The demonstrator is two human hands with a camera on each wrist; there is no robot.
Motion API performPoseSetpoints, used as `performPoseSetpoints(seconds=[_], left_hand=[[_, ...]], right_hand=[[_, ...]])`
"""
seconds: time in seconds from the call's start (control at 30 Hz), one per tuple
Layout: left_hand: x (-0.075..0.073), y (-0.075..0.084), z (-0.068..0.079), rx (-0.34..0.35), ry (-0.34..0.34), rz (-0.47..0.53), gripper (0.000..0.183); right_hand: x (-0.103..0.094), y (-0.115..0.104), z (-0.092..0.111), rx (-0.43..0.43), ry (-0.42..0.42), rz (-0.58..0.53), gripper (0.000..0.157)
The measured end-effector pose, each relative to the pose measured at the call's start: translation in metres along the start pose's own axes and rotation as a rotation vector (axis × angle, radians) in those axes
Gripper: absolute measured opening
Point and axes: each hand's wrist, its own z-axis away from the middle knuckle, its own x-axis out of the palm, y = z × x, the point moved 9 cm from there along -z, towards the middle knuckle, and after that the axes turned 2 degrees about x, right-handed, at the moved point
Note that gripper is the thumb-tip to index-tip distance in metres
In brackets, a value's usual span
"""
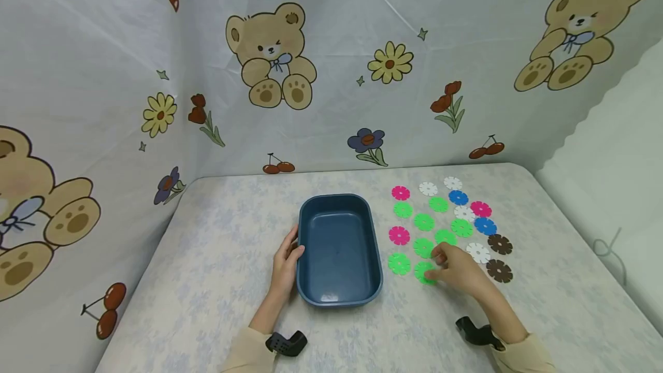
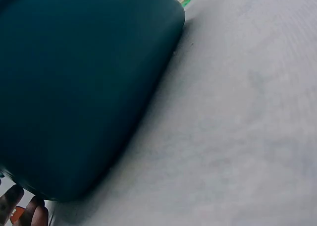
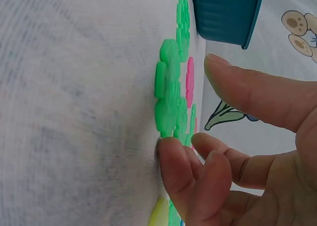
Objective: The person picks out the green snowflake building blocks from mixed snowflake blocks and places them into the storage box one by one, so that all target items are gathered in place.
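Observation:
A dark blue rectangular plastic basin (image 1: 339,263) stands on the table, its bare floor showing in the head view. My left hand (image 1: 284,261) holds its left side, the thumb at the rim and the fingers along the outer wall. Fingertips (image 2: 37,212) show at the basin's far edge in the left wrist view. Over the flat notched discs, my right hand (image 1: 458,269) has thumb and fingers apart, fingertips close to a green disc (image 1: 422,273). From the right wrist, that green disc (image 3: 169,87) lies beyond the fingers, with nothing between them and the thumb.
Right of the basin lie several more discs: green (image 1: 399,263), pink (image 1: 399,235), white (image 1: 478,252), blue (image 1: 485,225) and brown (image 1: 499,271). They rest on a pale patterned tablecloth (image 1: 228,223). A curtain with bears (image 1: 331,73) hangs behind the table.

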Motion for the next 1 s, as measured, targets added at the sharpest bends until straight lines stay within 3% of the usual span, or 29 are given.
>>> performPoseSetpoints(seconds=[0.43,1.0], left_hand=[[-0.0003,-0.0009,0.0025,0.004,0.014,-0.037,0.052],[-0.0014,-0.0012,0.0019,0.033,0.034,-0.065,0.051]], right_hand=[[0.0063,0.0034,-0.0016,0.028,0.046,0.108,0.043],[0.0054,0.0018,0.0003,0.058,0.038,0.155,0.031]])
